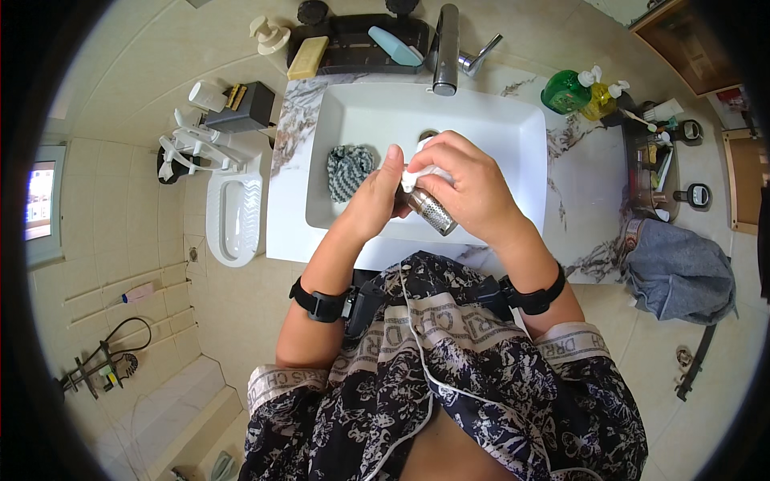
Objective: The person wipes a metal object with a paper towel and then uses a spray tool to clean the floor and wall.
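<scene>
Over the white sink basin (505, 144), my left hand (376, 195) grips the dark end of a perforated metal cylinder (433, 211), which slants down to the right. My right hand (466, 177) pinches a white cloth or tissue (428, 174) against that cylinder's upper end. Parts of both objects are hidden by my fingers. A grey-and-white striped cloth (350, 171) lies crumpled in the left side of the basin. Behind my hands the drain (428, 135) is partly visible.
A dark faucet (446, 54) overhangs the basin. Behind it sits a black tray (355, 66) with a yellow soap bar (308, 58). Green (565, 92) and yellow (597, 101) pump bottles stand right, near a toiletries holder (652, 174). A grey towel (680, 270) hangs at the counter's right end.
</scene>
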Demonstrator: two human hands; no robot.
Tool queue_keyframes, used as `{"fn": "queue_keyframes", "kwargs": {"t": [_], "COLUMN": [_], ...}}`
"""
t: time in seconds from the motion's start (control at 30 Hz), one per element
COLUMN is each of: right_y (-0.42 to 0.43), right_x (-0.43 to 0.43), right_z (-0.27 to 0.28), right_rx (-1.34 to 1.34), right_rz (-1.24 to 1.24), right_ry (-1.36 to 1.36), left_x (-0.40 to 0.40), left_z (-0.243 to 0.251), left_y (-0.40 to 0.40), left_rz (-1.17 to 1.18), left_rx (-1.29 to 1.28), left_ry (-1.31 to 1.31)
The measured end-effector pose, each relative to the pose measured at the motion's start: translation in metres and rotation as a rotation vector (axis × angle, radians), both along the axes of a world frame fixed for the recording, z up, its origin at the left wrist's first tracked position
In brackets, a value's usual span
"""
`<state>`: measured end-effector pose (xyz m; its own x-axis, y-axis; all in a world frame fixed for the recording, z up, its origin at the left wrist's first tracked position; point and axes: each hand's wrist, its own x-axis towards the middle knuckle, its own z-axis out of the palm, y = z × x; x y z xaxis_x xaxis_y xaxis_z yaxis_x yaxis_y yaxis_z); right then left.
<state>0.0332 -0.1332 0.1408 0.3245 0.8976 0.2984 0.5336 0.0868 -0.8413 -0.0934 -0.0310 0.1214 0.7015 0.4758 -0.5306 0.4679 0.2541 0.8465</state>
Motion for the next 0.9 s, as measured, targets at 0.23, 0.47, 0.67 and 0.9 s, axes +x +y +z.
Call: {"fn": "queue_keyframes", "kwargs": {"t": [0.23, 0.47, 0.67, 0.9], "right_y": [-0.002, 0.002, 0.005, 0.0], "right_x": [0.006, -0.005, -0.003, 0.007], "right_z": [-0.011, -0.03, -0.03, -0.016], "right_rx": [-0.075, -0.186, -0.051, -0.05], "right_rz": [-0.078, -0.133, -0.08, -0.146], "right_ry": [0.254, 0.42, 0.478, 0.146], "left_x": [-0.002, -0.003, -0.002, -0.003], "left_z": [0.002, -0.013, -0.006, -0.013], "left_y": [-0.003, 0.002, 0.005, 0.007], "left_rz": [0.056, 0.111, 0.125, 0.003], "left_rx": [0.046, 0.221, 0.145, 0.224], "left_ry": [-0.188, -0.401, -0.41, -0.38]}}
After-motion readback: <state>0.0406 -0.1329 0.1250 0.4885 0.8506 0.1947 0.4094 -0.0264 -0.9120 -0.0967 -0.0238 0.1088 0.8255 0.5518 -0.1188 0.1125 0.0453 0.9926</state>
